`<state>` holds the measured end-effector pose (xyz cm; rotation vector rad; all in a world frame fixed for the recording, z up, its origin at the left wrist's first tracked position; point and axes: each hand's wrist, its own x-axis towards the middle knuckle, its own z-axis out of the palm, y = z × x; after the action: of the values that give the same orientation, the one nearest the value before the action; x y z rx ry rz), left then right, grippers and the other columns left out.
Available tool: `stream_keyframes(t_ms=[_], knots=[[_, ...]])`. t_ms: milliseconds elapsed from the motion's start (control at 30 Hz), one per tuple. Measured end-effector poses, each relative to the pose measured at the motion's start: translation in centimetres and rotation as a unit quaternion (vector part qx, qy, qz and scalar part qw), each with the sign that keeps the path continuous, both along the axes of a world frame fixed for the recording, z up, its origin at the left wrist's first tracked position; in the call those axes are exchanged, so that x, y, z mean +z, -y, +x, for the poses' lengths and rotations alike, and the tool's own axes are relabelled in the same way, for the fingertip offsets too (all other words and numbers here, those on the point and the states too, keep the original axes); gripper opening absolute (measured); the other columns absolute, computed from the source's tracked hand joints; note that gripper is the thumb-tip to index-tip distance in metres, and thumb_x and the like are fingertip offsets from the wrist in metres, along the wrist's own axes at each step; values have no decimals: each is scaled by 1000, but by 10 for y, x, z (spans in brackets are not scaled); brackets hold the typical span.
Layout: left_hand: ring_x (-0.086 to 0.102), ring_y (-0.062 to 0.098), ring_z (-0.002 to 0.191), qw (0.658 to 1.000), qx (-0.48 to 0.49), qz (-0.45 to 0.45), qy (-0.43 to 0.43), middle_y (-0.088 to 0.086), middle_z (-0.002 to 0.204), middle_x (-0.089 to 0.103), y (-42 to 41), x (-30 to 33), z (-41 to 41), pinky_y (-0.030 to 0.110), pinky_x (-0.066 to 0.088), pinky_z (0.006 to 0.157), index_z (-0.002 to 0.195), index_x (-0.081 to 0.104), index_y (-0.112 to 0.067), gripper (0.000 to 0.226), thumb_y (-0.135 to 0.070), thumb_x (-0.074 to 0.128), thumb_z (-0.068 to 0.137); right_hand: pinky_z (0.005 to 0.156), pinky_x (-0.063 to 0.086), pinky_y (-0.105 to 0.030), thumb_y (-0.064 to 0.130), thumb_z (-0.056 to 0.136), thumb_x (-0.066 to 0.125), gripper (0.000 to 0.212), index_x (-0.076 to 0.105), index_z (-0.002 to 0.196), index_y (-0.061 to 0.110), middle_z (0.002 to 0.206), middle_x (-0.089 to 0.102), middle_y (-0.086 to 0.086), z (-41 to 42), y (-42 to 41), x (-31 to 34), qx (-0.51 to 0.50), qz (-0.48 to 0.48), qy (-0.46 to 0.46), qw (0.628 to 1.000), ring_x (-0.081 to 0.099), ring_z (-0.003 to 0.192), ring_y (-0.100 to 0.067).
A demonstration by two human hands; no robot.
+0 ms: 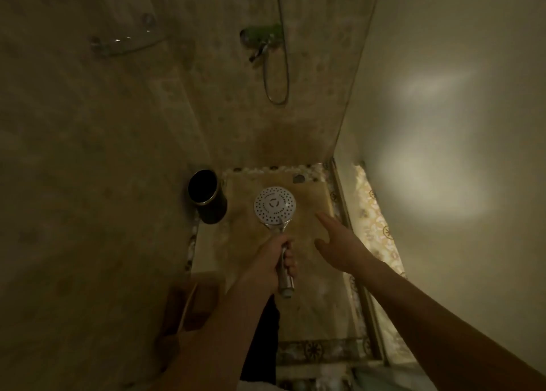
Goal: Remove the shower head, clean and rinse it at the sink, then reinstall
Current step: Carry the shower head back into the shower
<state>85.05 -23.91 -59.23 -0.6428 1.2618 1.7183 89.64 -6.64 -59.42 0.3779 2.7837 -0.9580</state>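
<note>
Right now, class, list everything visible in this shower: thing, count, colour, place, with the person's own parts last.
round white-faced chrome shower head: one, white and silver, centre, off the hose, held by its handle
dark cylindrical cup: one, black, left of the shower head
chrome mixer tap: one, silver, upper wall, green patch on it
metal shower hose: one, grey, looping below the tap
clear glass shelf: one, upper left wall
left hand: closed on the handle
right hand: open, empty, fingers spread

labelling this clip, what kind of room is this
Most likely a bathroom shower stall: a mixer tap with a looping hose on the tiled wall, and the left hand holding a detached shower head.
</note>
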Motion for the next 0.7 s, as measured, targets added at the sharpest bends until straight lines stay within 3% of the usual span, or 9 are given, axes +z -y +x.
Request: stream_keyframes(t_ms=[67,200,300,400,567,700], knots=[[36,10,32,1000,-9,7,1,-4,45,40,-21,-11,-43,18,33,34,63,48,-17,35,-20,60,95,103,27,-20,31,91,57,72,23,154,25,158,30,0,-37,-21,-9,-14,16,-4,1000,36,140,-18],[35,11,34,999,-11,-11,-34,-3,45,38,-52,-14,-140,20,32,37,60,45,-19,39,-22,59,95,107,39,-32,29,89,59,71,26,152,29,153,41,-1,-110,-48,-12,-43,3,26,999,46,133,-22],[34,12,32,997,2,21,-81,-2,42,35,-67,-6,-221,20,31,37,52,41,-18,47,-22,56,97,106,34,-28,29,90,59,71,24,152,32,153,39,1,-171,-62,-5,-2,2,38,999,43,136,-18],[32,12,27,989,28,23,-146,-1,35,33,-84,16,-293,16,28,34,47,37,-15,56,-21,54,100,104,31,-24,22,89,59,69,29,151,29,152,42,-1,-239,-77,10,6,3,-9,1000,43,136,-20],[31,17,31,948,57,5,-312,2,39,35,-98,53,-383,23,28,38,48,38,-17,50,-20,62,92,105,35,-31,24,88,57,71,26,151,34,161,21,1,-348,-99,56,64,54,-80,993,42,136,-21],[31,19,32,926,53,-18,-373,3,41,38,-122,66,-440,25,30,39,55,41,-16,41,-22,66,86,108,37,-41,26,88,56,72,24,152,32,162,19,-1,-433,-123,73,98,82,-101,987,39,138,-31]])
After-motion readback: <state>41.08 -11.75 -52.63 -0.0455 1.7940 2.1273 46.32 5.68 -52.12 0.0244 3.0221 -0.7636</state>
